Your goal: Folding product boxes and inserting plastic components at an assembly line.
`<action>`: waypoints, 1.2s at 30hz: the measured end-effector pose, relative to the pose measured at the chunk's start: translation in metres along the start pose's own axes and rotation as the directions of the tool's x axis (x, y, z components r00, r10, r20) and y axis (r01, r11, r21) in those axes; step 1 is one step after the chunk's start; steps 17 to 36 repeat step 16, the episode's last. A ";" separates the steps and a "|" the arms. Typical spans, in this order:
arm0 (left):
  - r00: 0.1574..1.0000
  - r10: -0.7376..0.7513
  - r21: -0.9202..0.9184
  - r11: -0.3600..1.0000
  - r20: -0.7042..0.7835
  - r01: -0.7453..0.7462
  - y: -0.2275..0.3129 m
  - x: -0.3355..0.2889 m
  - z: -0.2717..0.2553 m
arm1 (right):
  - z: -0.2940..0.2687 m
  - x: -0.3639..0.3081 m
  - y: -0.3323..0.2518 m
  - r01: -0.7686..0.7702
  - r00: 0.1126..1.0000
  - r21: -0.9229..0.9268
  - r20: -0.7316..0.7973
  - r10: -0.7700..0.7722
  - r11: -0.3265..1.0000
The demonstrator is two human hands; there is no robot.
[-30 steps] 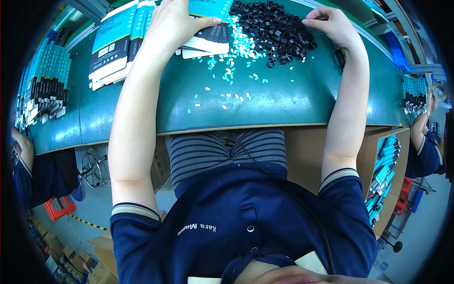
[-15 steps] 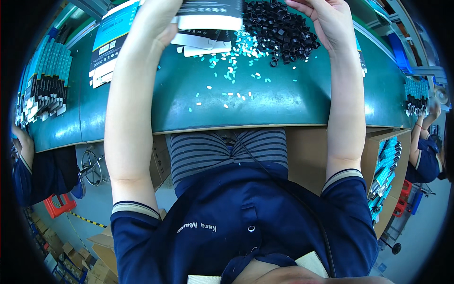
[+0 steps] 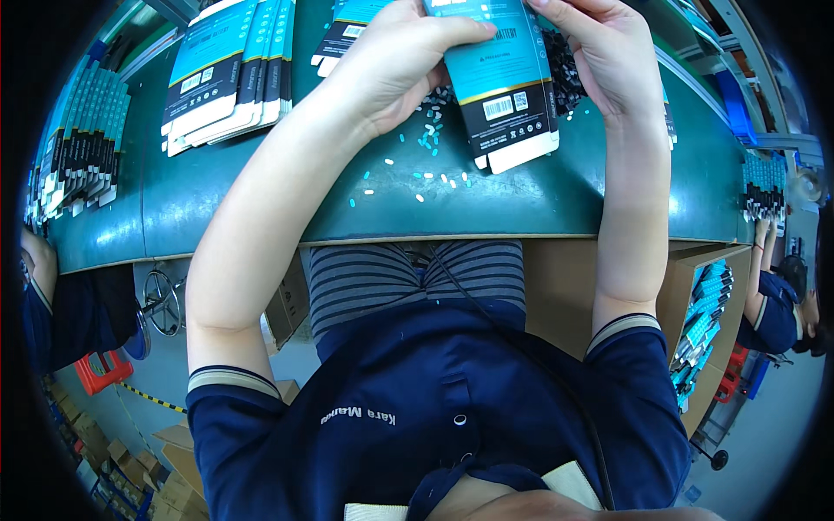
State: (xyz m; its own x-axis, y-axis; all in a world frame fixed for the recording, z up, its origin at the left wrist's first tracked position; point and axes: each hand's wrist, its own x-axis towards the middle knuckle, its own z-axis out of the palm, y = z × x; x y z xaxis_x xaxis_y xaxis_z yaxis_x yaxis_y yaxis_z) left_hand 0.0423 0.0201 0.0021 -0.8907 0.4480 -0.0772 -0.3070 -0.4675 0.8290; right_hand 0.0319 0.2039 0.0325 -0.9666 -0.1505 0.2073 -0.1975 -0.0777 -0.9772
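Note:
A flat teal and black carton [image 3: 504, 87] with white flaps at its near end is tilted over the table. My left hand [image 3: 404, 65] is closed on its left side, the thumb lying across the front and the other fingers mostly hidden. At the carton's upper right edge, my right hand [image 3: 608, 56] pinches with thumb and finger; the fingertips are partly cut off by the top of the picture. Behind the carton lies a heap of small black loop-shaped pieces [image 3: 569, 82], largely covered. Small teal and white pellets [image 3: 427, 139] are scattered on the green table below my left hand.
Overlapping flat cartons [image 3: 204, 87] lie left of my arm, with more [image 3: 339, 39] near my left wrist. A row of cartons [image 3: 82, 148] stands far left. An open cardboard box [image 3: 669, 269] of teal cartons is below right. Co-workers [image 3: 773, 300] sit at both sides.
My left hand has moved right with the carton, now over the black heap, its teal side showing. More cartons lie at left. My right hand now meets the carton's edge.

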 end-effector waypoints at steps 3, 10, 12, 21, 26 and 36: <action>0.984 0.161 0.092 0.981 0.079 -0.168 -0.007 0.006 0.005 | 0.000 -0.001 0.005 0.122 0.992 0.012 0.021 -0.123 0.992; 0.957 0.282 0.282 0.914 0.072 -0.291 -0.015 0.002 0.013 | 0.011 0.000 0.013 0.107 0.988 -0.098 -0.099 -0.117 0.989; 0.960 0.276 0.293 0.915 0.051 -0.279 -0.016 0.004 0.014 | 0.008 0.001 0.017 0.137 0.985 -0.093 -0.089 -0.145 0.986; 0.929 0.358 0.309 0.877 0.090 -0.368 -0.019 0.003 0.013 | 0.010 0.001 0.022 0.165 0.976 -0.106 -0.126 -0.177 0.981; 0.929 0.358 0.309 0.877 0.090 -0.368 -0.019 0.003 0.013 | 0.010 0.001 0.022 0.165 0.976 -0.106 -0.126 -0.177 0.981; 0.929 0.358 0.309 0.877 0.090 -0.368 -0.019 0.003 0.013 | 0.010 0.001 0.022 0.165 0.976 -0.106 -0.126 -0.177 0.981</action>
